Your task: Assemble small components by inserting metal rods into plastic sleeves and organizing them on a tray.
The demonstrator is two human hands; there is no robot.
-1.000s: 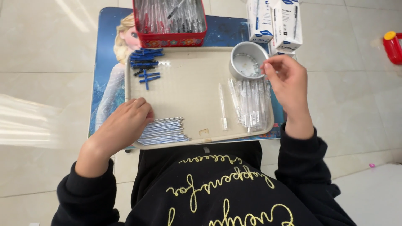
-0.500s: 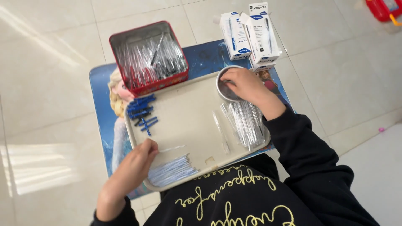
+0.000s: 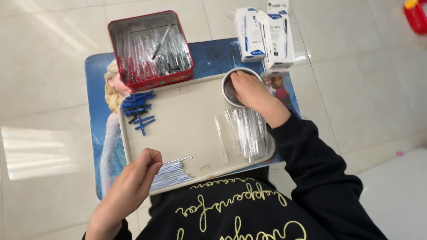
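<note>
My left hand (image 3: pixel 135 178) is at the near left corner of a beige tray (image 3: pixel 187 129), fingers pinched on a thin pen refill (image 3: pixel 180 160) that points right, just above a pile of refills (image 3: pixel 171 175). My right hand (image 3: pixel 249 91) reaches into a round white cup (image 3: pixel 227 86) at the tray's far right corner. Its fingertips are down inside the cup and hidden. A row of clear pen barrels (image 3: pixel 247 131) lies on the tray below that hand, with one single barrel (image 3: pixel 221 135) apart to their left.
Blue pen caps (image 3: pixel 138 109) lie at the tray's far left. A red tin (image 3: pixel 149 49) full of clear barrels stands behind the tray. Two white and blue pen boxes (image 3: pixel 267 33) stand at the back right. The small picture-topped table (image 3: pixel 100 146) stands on pale floor tiles.
My right hand has moved from the cup's edge down into the cup. My left hand has closed its fingers on one refill by the pile. The view has shifted.
</note>
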